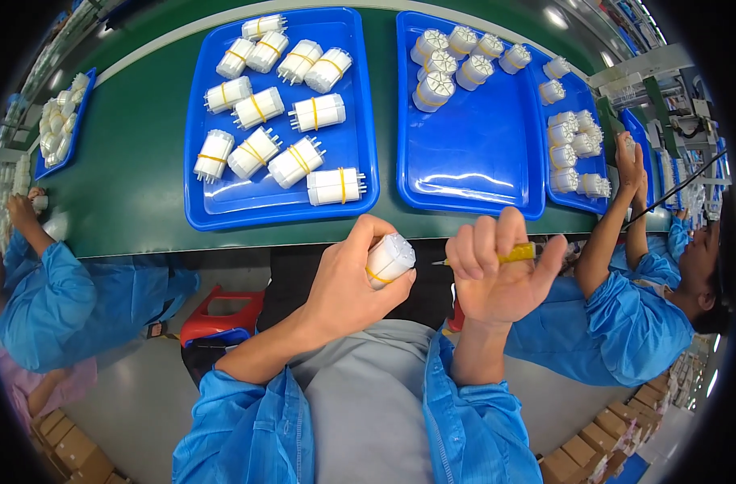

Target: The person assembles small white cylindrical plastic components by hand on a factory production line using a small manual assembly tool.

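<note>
My left hand [344, 282] is wrapped round a white bundle of wedge-shaped plastic pieces [390, 260], bound with a yellow rubber band, its end face tilted up. Just to the right, my right hand [501, 274] has its palm turned up and its fingers curled over a yellow-handled screwdriver-like tool [517, 252]. The tool's thin tip [440, 262] points left toward the bundle, apart from it; my fingers hide most of its shaft. Beyond my left hand, a blue tray [223, 211] carries several similar banded bundles lying on their sides, with prongs at their ends.
Another blue tray [473, 161] holds several upright bundles at its far end. Further right, a third blue tray [581, 198] bears more. All rest on a green table [134, 177]. Co-workers in blue sit left [53, 298] and right [626, 315]. A red stool [223, 310] stands lower left.
</note>
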### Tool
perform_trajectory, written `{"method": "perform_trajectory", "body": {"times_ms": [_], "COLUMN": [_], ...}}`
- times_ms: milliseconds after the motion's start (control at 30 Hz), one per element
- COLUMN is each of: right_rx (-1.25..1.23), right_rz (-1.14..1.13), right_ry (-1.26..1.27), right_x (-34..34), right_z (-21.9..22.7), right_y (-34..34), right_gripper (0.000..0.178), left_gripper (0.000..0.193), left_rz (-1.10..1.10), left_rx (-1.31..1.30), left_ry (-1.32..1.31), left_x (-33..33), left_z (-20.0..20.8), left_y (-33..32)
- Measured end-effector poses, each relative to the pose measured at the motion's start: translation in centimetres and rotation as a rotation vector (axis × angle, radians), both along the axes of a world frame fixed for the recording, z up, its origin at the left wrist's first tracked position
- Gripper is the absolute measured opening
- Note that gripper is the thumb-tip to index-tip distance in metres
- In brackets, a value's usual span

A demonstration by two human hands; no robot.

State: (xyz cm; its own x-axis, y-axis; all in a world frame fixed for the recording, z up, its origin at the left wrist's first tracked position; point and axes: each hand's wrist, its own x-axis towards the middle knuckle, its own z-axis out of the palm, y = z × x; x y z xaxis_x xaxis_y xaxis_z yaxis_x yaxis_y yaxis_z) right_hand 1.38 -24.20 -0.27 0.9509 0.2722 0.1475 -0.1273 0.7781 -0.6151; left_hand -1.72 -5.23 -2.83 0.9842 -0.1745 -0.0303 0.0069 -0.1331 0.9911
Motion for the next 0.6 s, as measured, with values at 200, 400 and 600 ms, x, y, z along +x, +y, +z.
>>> {"method": "perform_trajectory", "body": {"times_ms": [200,400,600], "right_rx": [-0.313,-0.077,0.051], "right_rz": [-0.056,-0.119,-0.154], "right_ry": [0.114,-0.142,-0.254], "right_x": [-1.2,-1.6,-2.1], "right_z": [-0.9,-0.9,0.5], "right_y": [0.5,0.5,2.6], "right_gripper": [0.060,0.058,0.060], "left_gripper": [0.042,0.036,0.032], "left_rz": [0.059,-0.029,-0.051], "left_rx": [0.004,-0.044,0.012], "left_ry": [-0.022,0.058,0.011], "left_x": [0.0,0.0,-0.6], "left_z": [0.4,0.9,0.1], "left_y": [-0.2,0.1,-1.1]}}
